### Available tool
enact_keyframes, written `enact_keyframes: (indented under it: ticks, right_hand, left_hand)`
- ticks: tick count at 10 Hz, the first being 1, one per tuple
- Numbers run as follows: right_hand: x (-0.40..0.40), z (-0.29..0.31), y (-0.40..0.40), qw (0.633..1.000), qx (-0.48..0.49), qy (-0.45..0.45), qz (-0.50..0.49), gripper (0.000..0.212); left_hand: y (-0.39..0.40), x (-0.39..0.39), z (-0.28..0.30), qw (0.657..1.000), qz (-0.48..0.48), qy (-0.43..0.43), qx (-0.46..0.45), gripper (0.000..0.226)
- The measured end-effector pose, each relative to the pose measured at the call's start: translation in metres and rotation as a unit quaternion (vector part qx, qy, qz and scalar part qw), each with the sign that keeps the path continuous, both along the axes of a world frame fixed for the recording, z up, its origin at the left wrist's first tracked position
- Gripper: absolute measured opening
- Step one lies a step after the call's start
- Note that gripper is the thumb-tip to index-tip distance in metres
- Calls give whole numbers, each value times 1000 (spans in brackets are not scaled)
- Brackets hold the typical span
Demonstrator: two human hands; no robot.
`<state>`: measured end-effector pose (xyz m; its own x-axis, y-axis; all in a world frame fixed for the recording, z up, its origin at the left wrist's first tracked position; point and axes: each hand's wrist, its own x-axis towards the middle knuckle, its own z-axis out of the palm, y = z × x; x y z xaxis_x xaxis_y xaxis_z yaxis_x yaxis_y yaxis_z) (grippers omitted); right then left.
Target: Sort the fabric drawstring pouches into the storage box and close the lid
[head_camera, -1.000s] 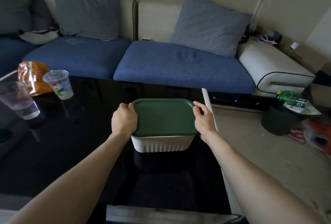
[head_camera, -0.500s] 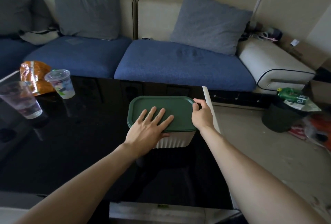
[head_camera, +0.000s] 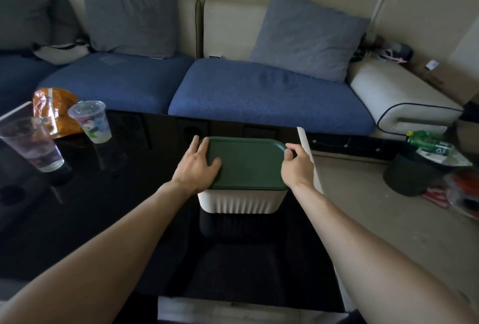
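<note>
Sitting on the glossy black table [head_camera: 108, 209], near its right edge, the storage box [head_camera: 242, 200] showed a ribbed white body with the dark green lid [head_camera: 246, 163] laid flat on top, covering it fully; no pouches could be seen, the closed lid hiding the inside; the left hand [head_camera: 197, 168] lay on the lid's left edge, its fingers straight and slightly spread, pointing toward the far side, the thumb resting flat on the green surface; the right hand [head_camera: 295, 168] was at the lid's far right corner, its fingers curled over the rim and its thumb on the top, pinching that corner; both bare forearms reached in from the near side; on the far left of the table stood a clear plastic cup [head_camera: 31, 144] and, just beyond it, a lidded plastic cup [head_camera: 90, 121] with a printed label, an orange snack bag [head_camera: 53, 108] lying behind them; past the table ran a sofa with blue seat cushions [head_camera: 259, 95] and two grey-blue pillows [head_camera: 305, 35] leaning against its pale back; on the floor to the right stood a dark bin [head_camera: 412, 176] with a green bottle [head_camera: 427, 142] on top of it.
</note>
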<state>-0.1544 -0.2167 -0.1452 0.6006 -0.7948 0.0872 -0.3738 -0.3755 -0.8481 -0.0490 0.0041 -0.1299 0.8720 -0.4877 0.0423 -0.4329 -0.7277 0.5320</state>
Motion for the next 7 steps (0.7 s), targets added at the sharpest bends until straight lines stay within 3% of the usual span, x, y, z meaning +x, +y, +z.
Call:
enact_keyframes:
  ticks: [2, 4, 5, 7]
  right_hand:
    - [31, -12, -27, 998, 38, -55, 21, 34]
    - [64, -16, -43, 990, 88, -106, -15, 32]
    - [74, -12, -40, 985, 105, -125, -52, 33]
    - [64, 8, -33, 996, 78, -42, -32, 41]
  left_hand:
    - [-20, 27, -1, 1000, -3, -3, -10, 81]
    - [-36, 60, -4, 998, 3, 14, -61, 73]
    - [-41, 71, -4, 988, 47, -15, -144, 50]
    - [-41, 63, -1, 953, 210, -95, -198, 38]
